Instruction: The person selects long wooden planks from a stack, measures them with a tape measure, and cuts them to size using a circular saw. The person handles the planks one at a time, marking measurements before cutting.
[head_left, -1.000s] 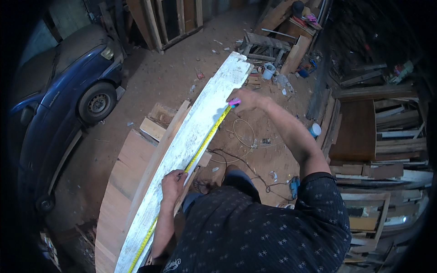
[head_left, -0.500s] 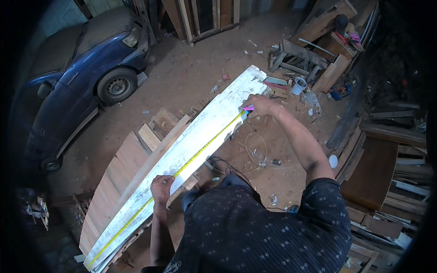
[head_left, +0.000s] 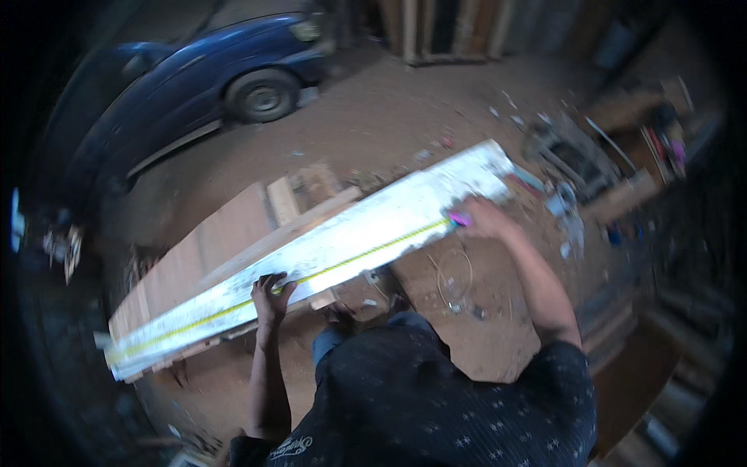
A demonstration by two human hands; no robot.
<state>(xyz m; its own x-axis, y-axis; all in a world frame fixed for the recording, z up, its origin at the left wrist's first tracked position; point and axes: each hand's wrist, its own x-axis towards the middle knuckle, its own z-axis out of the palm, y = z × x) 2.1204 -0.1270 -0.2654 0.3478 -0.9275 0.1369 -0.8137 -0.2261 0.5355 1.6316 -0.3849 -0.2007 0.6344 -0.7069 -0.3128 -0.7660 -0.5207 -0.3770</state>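
A long white, weathered board (head_left: 405, 208) lies diagonally across wooden pieces, a yellow tape (head_left: 366, 254) stretched along it to its far left end. My right hand (head_left: 482, 218) grips the pink tape measure case (head_left: 460, 219) near the board's right end. My left hand (head_left: 271, 300) is at the board's near edge beside the tape, fingers bent and apart; whether it presses on the tape is unclear through the blur. Pale plywood (head_left: 198, 249) and a wooden strip (head_left: 292, 235) lie along the board's far side.
A blue car (head_left: 179, 78) stands beyond at upper left. Wooden frames (head_left: 443, 27) lean at the back. A rough wooden stool (head_left: 568, 156) and scrap wood are at right. A brown panel (head_left: 634, 389) lies at lower right. A thin looped hose (head_left: 451, 272) lies on the littered floor.
The view has swung left, so the board appears flatter and the car higher. My left hand's fingers have lifted and spread from their pinch on the tape. My right hand still holds the case.
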